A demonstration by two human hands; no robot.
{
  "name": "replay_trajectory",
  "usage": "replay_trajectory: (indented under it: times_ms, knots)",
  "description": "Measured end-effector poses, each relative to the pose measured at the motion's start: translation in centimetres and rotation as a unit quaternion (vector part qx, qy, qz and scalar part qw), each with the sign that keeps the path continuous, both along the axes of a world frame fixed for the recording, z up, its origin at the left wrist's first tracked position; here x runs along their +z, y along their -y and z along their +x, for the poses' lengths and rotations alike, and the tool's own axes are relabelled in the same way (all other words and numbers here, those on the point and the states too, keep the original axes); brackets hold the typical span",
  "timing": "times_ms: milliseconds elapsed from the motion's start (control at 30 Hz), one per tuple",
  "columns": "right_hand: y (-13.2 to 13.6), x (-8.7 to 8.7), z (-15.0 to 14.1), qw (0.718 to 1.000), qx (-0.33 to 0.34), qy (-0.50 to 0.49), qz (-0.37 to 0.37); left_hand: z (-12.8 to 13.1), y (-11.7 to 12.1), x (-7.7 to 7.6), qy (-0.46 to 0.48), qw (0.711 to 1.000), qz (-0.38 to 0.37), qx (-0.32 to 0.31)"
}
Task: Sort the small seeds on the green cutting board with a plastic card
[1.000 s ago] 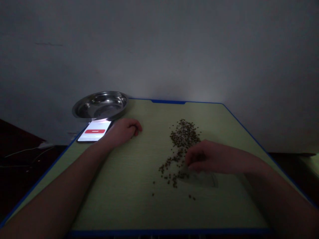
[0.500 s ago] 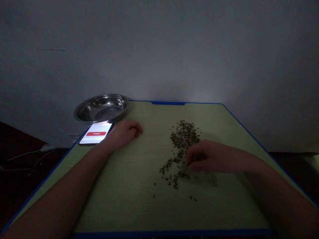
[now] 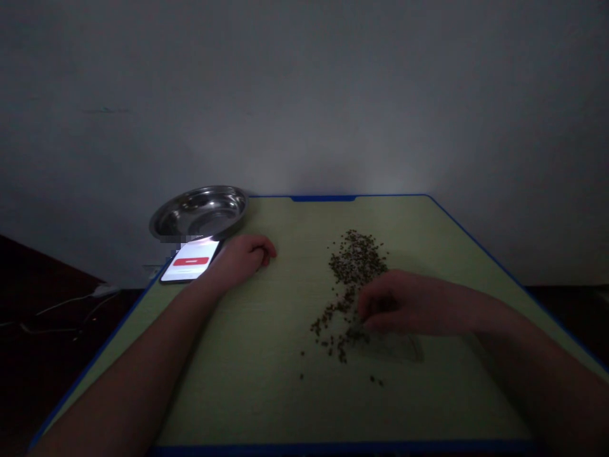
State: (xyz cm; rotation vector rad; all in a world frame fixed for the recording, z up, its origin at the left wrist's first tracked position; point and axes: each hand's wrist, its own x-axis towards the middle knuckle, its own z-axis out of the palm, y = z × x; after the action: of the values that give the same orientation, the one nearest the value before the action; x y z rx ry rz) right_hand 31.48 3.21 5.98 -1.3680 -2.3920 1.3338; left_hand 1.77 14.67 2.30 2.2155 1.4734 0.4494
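Observation:
My left hand [image 3: 247, 257] rests on the table at the left, beside the phone. Its fingers are loosely curled in, and nothing shows in them. Over the lower right of a scattered heap of small dark brown grains or beans [image 3: 358, 257] is my right hand [image 3: 392, 301], fingers bent and pinched together. Just below that hand lies a see-through, curved object [image 3: 399, 349], perhaps a clear container on its side. Its upper part is hidden by the hand. Whether the fingertips grip it or some grains cannot be made out in the dim light.
A shiny metal basin [image 3: 204, 216] stands tilted at the table's back left corner. In front of it lies a phone [image 3: 190, 261] with a lit screen. The pale table [image 3: 247, 381] has a blue edge and stands against a grey wall [image 3: 304, 95]. White cables [image 3: 102, 292] lie beyond its left side.
The view has shifted slightly, so most things sit a little further right. Both hands keep nearly the same pose and place on the table. The grains look the same.

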Motion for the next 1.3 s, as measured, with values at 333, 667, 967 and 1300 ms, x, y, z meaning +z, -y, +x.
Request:
replay_trajectory:
  times_ms: [333,667,967,1300]
  knots:
    - [-0.14,-0.34,-0.23,1.000,-0.005,0.002,0.025,-0.03,0.10,0.18,-0.004,1.000,0.003,-0.012]
    - [-0.12,-0.05,-0.24,1.000,0.004,-0.012,0.016,0.21,0.18,0.29,0.005,1.000,-0.009,-0.005]
    - [-0.09,-0.04,-0.45,1.000,-0.005,-0.008,0.018,0.00,0.10,0.01,0.009,1.000,-0.003,-0.009]
    - [0.18,-0.24,-0.77,1.000,0.018,-0.006,0.023,0.05,-0.01,0.05,-0.007,1.000,0.002,-0.011]
